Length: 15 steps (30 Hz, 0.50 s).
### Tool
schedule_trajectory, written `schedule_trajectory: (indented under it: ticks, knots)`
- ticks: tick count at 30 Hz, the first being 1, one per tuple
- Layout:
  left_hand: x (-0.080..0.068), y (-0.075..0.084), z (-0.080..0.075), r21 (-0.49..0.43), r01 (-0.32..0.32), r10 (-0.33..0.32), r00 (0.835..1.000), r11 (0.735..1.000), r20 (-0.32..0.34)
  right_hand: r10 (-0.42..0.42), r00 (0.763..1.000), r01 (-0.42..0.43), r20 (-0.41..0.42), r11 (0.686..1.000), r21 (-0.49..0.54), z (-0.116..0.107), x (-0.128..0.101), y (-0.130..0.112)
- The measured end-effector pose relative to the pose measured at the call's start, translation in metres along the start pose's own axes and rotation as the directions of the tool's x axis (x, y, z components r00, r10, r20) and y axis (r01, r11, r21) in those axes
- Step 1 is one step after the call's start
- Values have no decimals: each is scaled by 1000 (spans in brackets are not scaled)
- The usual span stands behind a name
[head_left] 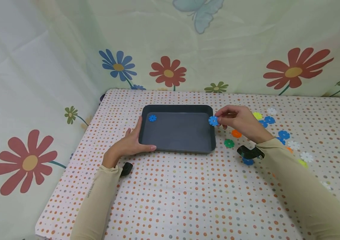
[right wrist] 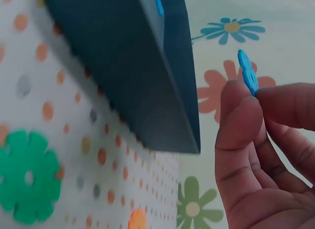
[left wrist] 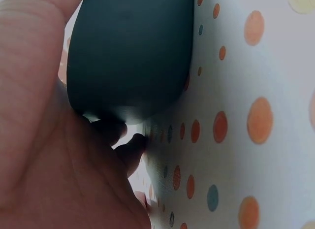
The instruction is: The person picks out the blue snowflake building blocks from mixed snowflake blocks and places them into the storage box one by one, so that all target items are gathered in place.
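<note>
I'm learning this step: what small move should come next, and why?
Probably ease the blue disc left, down into the tray: the right hand pinches it near the tray's right end, another blue disc lies inside, and the left hand touches the left end.

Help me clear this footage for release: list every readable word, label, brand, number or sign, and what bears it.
"Lets", on the left sleeve; the word after it, possibly "swim", is too small to read surely.
No lettering shows on the tray or held blue disc.

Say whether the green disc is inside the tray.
No, the green disc lies on the dotted tablecloth, outside the tray.
</note>
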<state>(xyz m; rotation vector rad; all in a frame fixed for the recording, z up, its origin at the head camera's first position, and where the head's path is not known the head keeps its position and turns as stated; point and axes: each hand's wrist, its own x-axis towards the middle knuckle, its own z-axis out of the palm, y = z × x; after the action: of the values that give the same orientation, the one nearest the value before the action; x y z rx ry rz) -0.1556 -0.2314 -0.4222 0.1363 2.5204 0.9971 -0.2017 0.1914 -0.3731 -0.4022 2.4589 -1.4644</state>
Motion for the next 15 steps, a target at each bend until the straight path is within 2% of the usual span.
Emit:
schedule_trajectory:
  ticks: [4, 8, 15]
  knots:
    - [-2, 0, -1, -3, 8, -8, 1000, 1000, -4, -34, 999, 36, -23, 998, 56, 9, 6, -6]
    - [-1, -2, -1, 1, -2, 2, 1000, 1000, -5, -64, 998, 65, -11, 994, 91, 16, 12, -10]
    - [-1, 1, 0, 6, 2, -2, 1000, 1000, 3, -73, 997, 72, 5, 990, 124, 25, 19, -15]
